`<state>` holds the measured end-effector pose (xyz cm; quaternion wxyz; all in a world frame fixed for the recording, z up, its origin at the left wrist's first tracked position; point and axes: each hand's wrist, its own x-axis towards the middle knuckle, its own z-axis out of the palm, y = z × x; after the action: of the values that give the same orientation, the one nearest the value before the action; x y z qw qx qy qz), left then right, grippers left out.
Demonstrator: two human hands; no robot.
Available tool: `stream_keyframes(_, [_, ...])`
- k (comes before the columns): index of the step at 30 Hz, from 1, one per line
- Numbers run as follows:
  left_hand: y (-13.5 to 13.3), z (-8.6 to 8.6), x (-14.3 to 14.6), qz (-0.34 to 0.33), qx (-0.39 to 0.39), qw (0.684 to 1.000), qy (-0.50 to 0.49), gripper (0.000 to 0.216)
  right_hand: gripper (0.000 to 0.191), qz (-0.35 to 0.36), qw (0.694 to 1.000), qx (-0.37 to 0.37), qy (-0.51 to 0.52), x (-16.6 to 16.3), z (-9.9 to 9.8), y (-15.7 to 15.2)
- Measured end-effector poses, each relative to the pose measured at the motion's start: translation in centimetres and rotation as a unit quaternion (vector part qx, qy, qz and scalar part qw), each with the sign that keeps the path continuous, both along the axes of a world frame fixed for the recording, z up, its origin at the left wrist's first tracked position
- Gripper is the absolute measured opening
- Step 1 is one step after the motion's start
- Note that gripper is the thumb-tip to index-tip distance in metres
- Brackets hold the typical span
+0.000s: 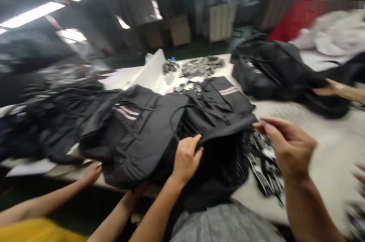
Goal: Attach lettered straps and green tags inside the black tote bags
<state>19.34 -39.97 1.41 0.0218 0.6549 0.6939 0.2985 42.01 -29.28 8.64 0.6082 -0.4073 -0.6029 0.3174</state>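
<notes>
In front of me on the table lies a black bag point(225, 130) with its mouth gaping toward me and two pale pink stripes on its far part. My left hand point(185, 158) is closed on the near edge of its opening. At the bag's right corner, my right hand point(291, 145) pinches the edge between thumb and fingertips; motion blurs the exact contact. Beneath that corner sits a bundle of black and white straps point(262, 166). Another black bag point(137, 132), also striped, touches this one on the left.
A co-worker in a yellow sleeve point(42, 230) has hands at the left bag. More black bags point(59, 120) are piled far left. Another person's hand point(330, 88) touches a black bag point(268, 67) at right. Strap heaps point(202, 66) lie at the table's back.
</notes>
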Motion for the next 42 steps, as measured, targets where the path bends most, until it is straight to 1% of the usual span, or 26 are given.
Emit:
stream_keyframes(1, [1.2,-0.1,-0.7,-0.001,-0.014,1.0,-0.015,0.034,0.02,-0.013,1.0,-0.025,-0.004,1.7,-0.6,-0.7])
stream_keyframes(2, [2.5,-0.5,-1.3,0.002,-0.038,0.999,-0.023,0.031,0.02,-0.004,0.999,-0.05,-0.005,3.0,-1.1,-1.3])
stream_keyframes(4, [4.8,-1.6,-2.5,0.049,-0.063,0.997,-0.016,0.03,0.021,0.03,0.995,-0.094,-0.023,4.6,-2.4,-2.3])
stream_keyframes(5, [5.4,-2.0,-3.0,0.054,-0.073,0.996,-0.024,0.03,0.021,0.052,0.991,-0.113,-0.044,5.0,-3.0,-2.9])
stream_keyframes(8, [5.8,-2.2,-4.1,0.05,-0.092,0.993,-0.058,0.029,0.017,0.133,0.97,-0.145,-0.141,4.4,-5.4,-5.5])
stream_keyframes(10, [5.6,-1.8,-4.4,0.047,-0.1,0.991,-0.078,0.028,0.015,0.168,0.955,-0.143,-0.197,3.1,-7.2,-7.6])
stream_keyframes(11, [5.5,-1.7,-4.5,0.047,-0.104,0.99,-0.086,0.028,0.015,0.166,0.952,-0.133,-0.22,2.4,-8.1,-8.5])
stream_keyframes(13, [5.7,-1.8,-4.6,0.037,-0.114,0.988,-0.102,0.029,0.015,0.133,0.945,-0.102,-0.281,1.0,-9.1,-10.1])
stream_keyframes(14, [5.9,-2.0,-4.7,0.03,-0.116,0.987,-0.106,0.029,0.015,0.108,0.937,-0.084,-0.322,0.4,-9.2,-10.6])
stream_keyframes(16, [6.2,-2.5,-5.0,0.025,-0.117,0.987,-0.107,0.03,0.015,0.065,0.909,-0.041,-0.41,-0.9,-8.5,-11.0])
stream_keyframes(18, [6.5,-3.1,-5.5,0.027,-0.121,0.984,-0.127,0.032,0.017,0.055,0.878,0.021,-0.475,-2.5,-7.0,-10.3])
stream_keyframes(19, [6.6,-3.3,-5.7,0.028,-0.125,0.981,-0.147,0.032,0.017,0.069,0.863,0.06,-0.496,-3.4,-6.4,-9.5])
stream_keyframes(21, [6.6,-3.5,-6.0,0.022,-0.136,0.973,-0.185,0.033,0.017,0.131,0.828,0.121,-0.531,-5.5,-5.8,-7.2])
stream_keyframes(22, [6.5,-3.4,-6.0,0.019,-0.137,0.972,-0.189,0.033,0.016,0.169,0.806,0.138,-0.551,-6.6,-5.9,-5.8])
stream_keyframes(24, [6.0,-2.8,-5.8,0.013,-0.13,0.979,-0.154,0.031,0.011,0.236,0.758,0.15,-0.59,-8.4,-7.1,-3.0])
stream_keyframes(25, [5.7,-2.4,-5.7,0.009,-0.125,0.985,-0.122,0.029,0.013,0.256,0.739,0.149,-0.605,-9.0,-8.0,-1.8])
stream_keyframes(27, [4.9,-1.4,-5.4,0.005,-0.108,0.992,-0.057,0.028,0.025,0.279,0.718,0.148,-0.62,-9.6,-9.7,-0.2])
stream_keyframes(29, [4.2,-0.5,-5.2,0.019,-0.089,0.996,-0.007,0.028,0.027,0.281,0.709,0.149,-0.629,-9.2,-11.0,0.3])
stream_keyframes(31, [3.5,0.1,-5.3,0.041,-0.071,0.996,0.026,0.029,0.018,0.272,0.703,0.16,-0.637,-8.3,-11.6,-0.1])
stream_keyframes(32, [3.3,0.3,-5.3,0.049,-0.064,0.996,0.041,0.03,0.015,0.269,0.701,0.167,-0.639,-7.8,-11.7,-0.4])
stream_keyframes(34, [2.9,0.7,-5.3,0.051,-0.056,0.995,0.065,0.029,0.016,0.267,0.703,0.173,-0.636,-6.9,-11.6,-1.0])
stream_keyframes(39, [2.6,1.2,-4.6,0.021,-0.033,0.995,0.086,0.026,0.016,0.27,0.705,0.171,-0.633,-5.7,-11.2,-1.8])
stream_keyframes(42, [2.3,1.5,-4.0,0.005,-0.009,0.995,0.095,0.025,0.014,0.272,0.697,0.162,-0.644,-5.4,-10.9,-1.7])
